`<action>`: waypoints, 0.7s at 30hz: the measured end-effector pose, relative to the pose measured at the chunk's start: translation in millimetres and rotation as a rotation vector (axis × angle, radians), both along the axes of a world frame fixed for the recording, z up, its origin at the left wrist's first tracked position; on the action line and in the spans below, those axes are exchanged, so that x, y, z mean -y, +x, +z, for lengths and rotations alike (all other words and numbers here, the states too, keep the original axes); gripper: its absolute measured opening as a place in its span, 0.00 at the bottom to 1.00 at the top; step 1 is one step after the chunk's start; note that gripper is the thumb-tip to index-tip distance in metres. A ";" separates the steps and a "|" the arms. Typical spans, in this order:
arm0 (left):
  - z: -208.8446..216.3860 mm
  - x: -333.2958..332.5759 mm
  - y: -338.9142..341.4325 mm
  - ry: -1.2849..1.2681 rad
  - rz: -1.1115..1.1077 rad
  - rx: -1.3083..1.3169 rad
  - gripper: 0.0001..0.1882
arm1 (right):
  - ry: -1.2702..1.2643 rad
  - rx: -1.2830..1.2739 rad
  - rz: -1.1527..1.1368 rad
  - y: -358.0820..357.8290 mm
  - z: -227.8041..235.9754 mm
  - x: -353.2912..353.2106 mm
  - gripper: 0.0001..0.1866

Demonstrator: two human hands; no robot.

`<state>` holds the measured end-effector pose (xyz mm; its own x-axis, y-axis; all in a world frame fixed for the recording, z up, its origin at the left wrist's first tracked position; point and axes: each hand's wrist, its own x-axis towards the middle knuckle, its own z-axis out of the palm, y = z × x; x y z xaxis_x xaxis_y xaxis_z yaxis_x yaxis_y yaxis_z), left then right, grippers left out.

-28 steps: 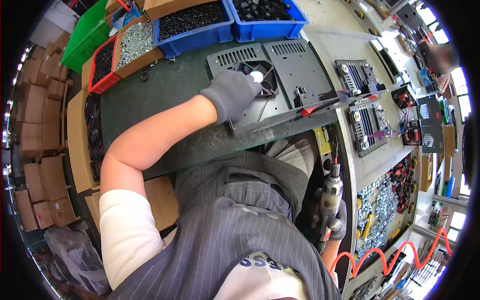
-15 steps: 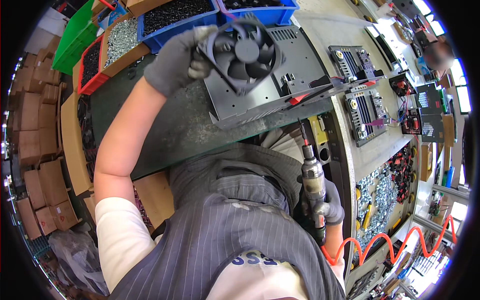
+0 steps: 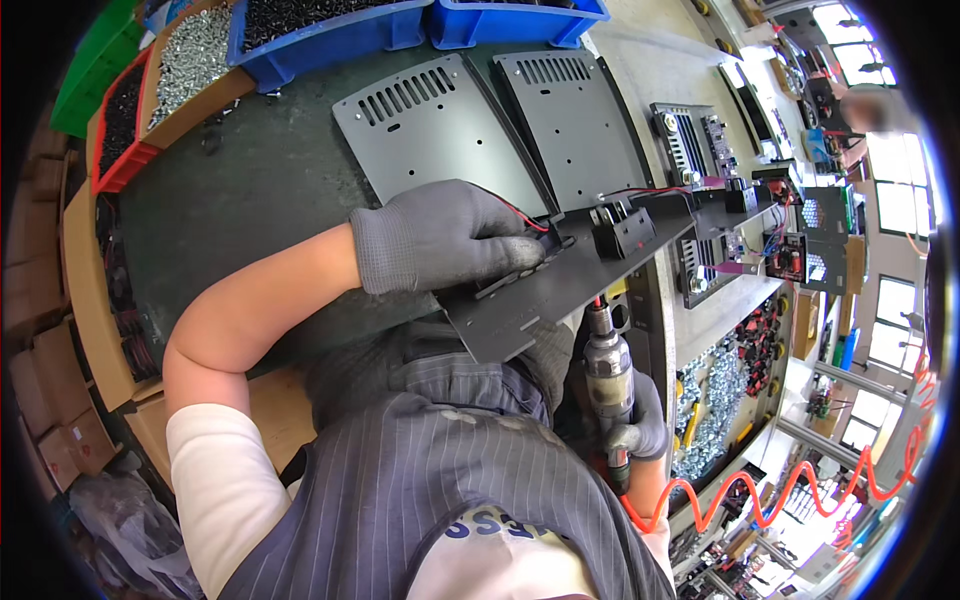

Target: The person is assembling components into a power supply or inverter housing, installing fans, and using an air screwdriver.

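My left hand (image 3: pixel 450 240), in a grey glove, is closed low over a black metal housing panel (image 3: pixel 505 312). Under its fingers shows a dark edge of the black cooling fan (image 3: pixel 548 250), mostly hidden by hand and panel. Red and black wires run beside it. Behind the hand lie two black vented metal plates (image 3: pixel 445 130) (image 3: pixel 575 125). My gloved right hand (image 3: pixel 643 420) grips an air screwdriver (image 3: pixel 610 375), bit upward, its tip end partly behind the panel. A red coiled hose (image 3: pixel 755 505) trails from its lower end.
Blue bins (image 3: pixel 330 45) of black screws stand at the far edge of the dark bench mat (image 3: pixel 250 200). Left of them are a cardboard box (image 3: pixel 190 65) of silver screws and a red bin (image 3: pixel 122 130). Circuit-board assemblies (image 3: pixel 690 140) sit on the line at right.
My left hand has brought the fan down and nearer, against the housing. The housing's near panel now stands closer to me, over the screwdriver's tip. My view has shifted slightly.
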<state>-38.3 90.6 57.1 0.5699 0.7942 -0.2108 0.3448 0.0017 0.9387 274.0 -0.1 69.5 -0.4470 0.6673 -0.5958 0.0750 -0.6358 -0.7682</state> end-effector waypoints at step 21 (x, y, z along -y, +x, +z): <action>-16.2 -2.0 -5.4 -0.024 0.094 0.133 0.24 | 0.085 0.174 0.039 11.2 1.1 -13.3 0.51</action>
